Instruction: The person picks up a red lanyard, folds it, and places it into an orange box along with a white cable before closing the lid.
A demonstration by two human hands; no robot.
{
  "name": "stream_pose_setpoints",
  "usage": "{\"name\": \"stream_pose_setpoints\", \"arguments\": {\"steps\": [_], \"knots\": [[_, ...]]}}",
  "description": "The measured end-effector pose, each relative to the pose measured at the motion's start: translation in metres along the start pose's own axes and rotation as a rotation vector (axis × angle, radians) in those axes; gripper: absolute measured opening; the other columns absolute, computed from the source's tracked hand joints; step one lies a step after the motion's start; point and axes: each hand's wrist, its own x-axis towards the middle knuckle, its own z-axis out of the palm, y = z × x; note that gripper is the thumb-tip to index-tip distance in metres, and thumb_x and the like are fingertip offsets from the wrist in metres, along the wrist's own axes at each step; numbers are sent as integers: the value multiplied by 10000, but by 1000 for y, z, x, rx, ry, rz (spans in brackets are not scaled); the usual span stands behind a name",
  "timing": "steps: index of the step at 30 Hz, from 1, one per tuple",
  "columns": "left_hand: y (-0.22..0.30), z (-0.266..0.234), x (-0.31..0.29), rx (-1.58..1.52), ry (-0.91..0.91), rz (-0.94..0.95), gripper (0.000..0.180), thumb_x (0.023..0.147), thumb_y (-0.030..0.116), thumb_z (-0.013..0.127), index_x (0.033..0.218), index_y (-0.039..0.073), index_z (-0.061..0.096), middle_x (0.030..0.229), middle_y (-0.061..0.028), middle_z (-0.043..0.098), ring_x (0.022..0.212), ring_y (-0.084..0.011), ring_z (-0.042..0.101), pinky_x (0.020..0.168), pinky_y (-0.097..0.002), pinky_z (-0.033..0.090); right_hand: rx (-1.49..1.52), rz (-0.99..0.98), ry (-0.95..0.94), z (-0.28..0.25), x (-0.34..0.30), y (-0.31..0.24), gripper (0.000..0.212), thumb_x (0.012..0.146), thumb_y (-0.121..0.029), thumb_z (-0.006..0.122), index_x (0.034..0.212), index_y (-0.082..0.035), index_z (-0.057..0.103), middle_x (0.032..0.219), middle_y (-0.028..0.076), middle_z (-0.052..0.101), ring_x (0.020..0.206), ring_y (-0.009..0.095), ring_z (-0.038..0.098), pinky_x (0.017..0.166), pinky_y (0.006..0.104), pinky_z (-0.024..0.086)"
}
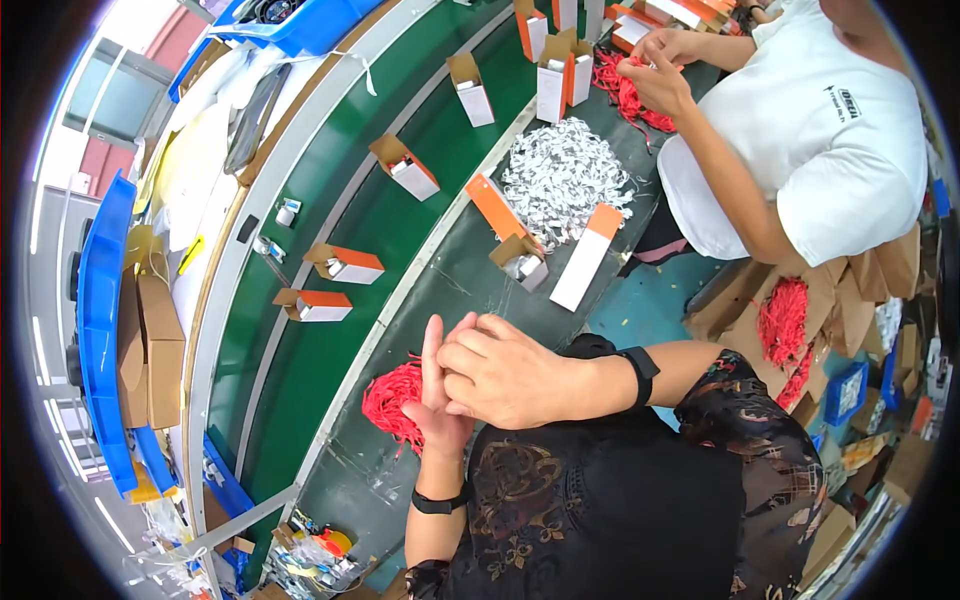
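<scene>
My left hand (437,405) is upright in front of my body, thumb apart and index finger stretched up. My right hand (508,375) lies across it, its fingers curled against the left palm and fingers. What the right fingers hold, if anything, is hidden. Right behind the left hand, a bundle of red cords (393,402) rests on the dark workbench (425,285). Farther along the bench are an opened white-and-orange box (520,262), a flat white-and-orange carton (587,257) and a big heap of small white pieces (565,175).
Several opened boxes, among them one box (405,168), stand on the green conveyor belt (335,215) beside the bench. A co-worker in a white shirt (800,130) handles red cords (630,92) at the far right. Small parts (310,555) lie at the near left.
</scene>
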Motion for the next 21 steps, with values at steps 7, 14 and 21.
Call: {"name": "stream_pose_setpoints", "arguments": {"steps": [7,14,21], "knots": [[-42,-22,-15,-118,-62,-431,700,1009,638,254,1077,25,584,783,-67,625,683,-185,550,664,-338,440,-95,4,-64,-9,-19,36,249,856,-350,639,802,-116,574,850,44,528,863,224,561,911,444,417],[-32,-13,-25,490,136,-480,332,1054,254,458,923,7,636,698,5,515,655,-80,459,597,-255,379,141,7,-152,12,-52,78,226,880,-325,681,832,-119,600,784,23,548,761,200,583,823,377,466],[-39,-26,-59,659,452,-407,274,1034,212,504,909,11,643,676,26,511,623,-70,462,570,-242,384,131,925,119,60,-94,266,173,861,-136,669,1011,-50,663,918,133,700,839,306,684,730,414,537]]}}
